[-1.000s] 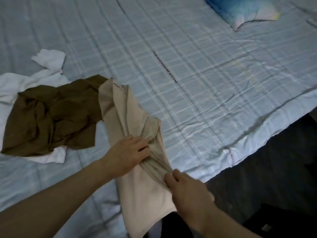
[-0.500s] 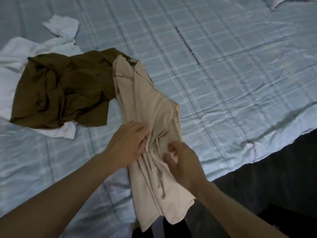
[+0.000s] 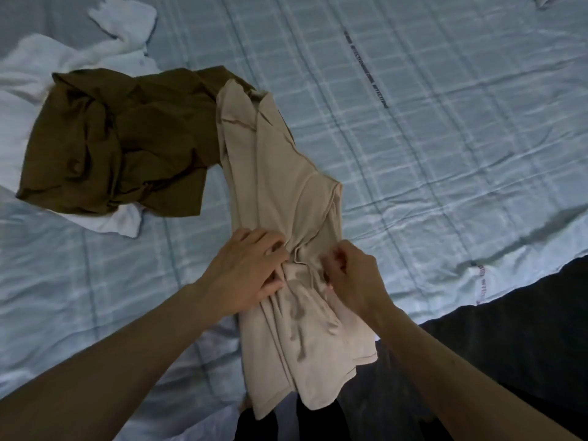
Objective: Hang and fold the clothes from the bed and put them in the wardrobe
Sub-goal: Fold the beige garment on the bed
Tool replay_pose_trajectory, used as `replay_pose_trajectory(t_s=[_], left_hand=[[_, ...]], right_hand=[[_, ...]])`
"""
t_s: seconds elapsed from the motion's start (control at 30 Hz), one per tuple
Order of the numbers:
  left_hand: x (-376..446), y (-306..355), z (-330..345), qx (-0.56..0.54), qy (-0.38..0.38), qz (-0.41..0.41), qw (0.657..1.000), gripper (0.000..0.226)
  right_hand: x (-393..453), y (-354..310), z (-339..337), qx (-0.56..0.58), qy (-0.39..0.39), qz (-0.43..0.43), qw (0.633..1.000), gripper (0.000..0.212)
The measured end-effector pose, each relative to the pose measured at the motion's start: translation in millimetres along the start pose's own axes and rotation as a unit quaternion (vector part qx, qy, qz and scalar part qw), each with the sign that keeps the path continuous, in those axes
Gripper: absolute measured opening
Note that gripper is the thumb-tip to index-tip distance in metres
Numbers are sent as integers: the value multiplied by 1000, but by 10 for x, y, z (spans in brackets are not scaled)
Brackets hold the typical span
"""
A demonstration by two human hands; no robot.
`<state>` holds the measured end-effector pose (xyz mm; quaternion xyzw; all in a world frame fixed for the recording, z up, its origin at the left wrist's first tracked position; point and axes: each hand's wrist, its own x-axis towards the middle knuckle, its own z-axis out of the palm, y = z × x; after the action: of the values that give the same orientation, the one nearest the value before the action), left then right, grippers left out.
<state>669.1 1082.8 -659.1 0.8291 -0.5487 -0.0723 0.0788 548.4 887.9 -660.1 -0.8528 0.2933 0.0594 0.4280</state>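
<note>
A beige garment (image 3: pixel 280 186) lies in a long strip across the near part of the bed, its lower end hanging over the bed's edge. My left hand (image 3: pixel 245 268) grips a bunch of its fabric at the middle. Just to the right, my right hand (image 3: pixel 350 275) pinches the same garment with curled fingers. A crumpled brown garment (image 3: pixel 121 141) lies to the left, on top of a white garment (image 3: pixel 38 65).
The bed (image 3: pixel 445 154) has a pale blue checked cover and fills most of the view. Its near edge runs diagonally at the lower right, with dark floor (image 3: pixel 525 329) beyond. A pillow corner (image 3: pixel 547 0) shows at the top right.
The view has moved closer over the bed. My right hand has risen from the garment's lower part to its middle, beside the left hand, and now pinches the fabric there.
</note>
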Motion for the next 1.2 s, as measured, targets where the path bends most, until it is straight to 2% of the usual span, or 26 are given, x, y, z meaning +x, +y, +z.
replay_pose_trajectory(t_s=[0.07, 0.13, 0.23, 0.33, 0.47, 0.53, 0.6, 0.7, 0.8, 0.87, 1.0, 1.07, 1.13, 1.2], left_hand=[[-57, 24, 14, -22, 25, 5, 999, 33], [-128, 70, 63, -37, 22, 44, 998, 30], [-214, 72, 125, -53, -12, 86, 995, 34], [-222, 14, 114, -66, -36, 85, 994, 41], [-215, 40, 91, -95, -72, 70, 990, 51], [-231, 64, 75, -108, -82, 64, 989, 61], [-243, 62, 67, -98, -91, 65, 989, 66], [-238, 67, 76, -58, -93, 101, 989, 54], [-233, 90, 107, -34, -49, 147, 987, 30], [-253, 108, 95, -34, -30, 155, 987, 20], [-400, 87, 18, -66, -84, 127, 986, 16], [-433, 72, -45, -137, -100, 76, 983, 17], [-374, 62, -93, -154, -58, 30, 986, 21], [-252, 66, -105, -89, -1, 2, 996, 27]], right_hand=[[-115, -65, 40, -26, -40, -72, 996, 21], [-223, -93, 168, -79, -67, -105, 989, 25], [-204, -78, 287, -70, -11, -77, 994, 9], [-167, -87, 295, -56, 19, -42, 997, 15], [-239, -91, 244, -3, 9, -27, 1000, 16], [-260, -79, 234, -6, -8, -29, 1000, 22], [-260, -63, 267, -10, -5, -18, 1000, 17], [-264, -48, 290, 9, 15, 34, 999, 16], [-313, -40, 255, 51, 19, 93, 994, 18], [-372, -12, 230, 41, 14, 96, 994, 17], [-493, 48, 141, -70, -72, 93, 991, 13], [-485, 8, 80, -137, -105, 91, 981, 26], [-413, -119, 60, -138, -78, 76, 984, 42], [-279, -275, 104, -91, -21, 74, 993, 57]])
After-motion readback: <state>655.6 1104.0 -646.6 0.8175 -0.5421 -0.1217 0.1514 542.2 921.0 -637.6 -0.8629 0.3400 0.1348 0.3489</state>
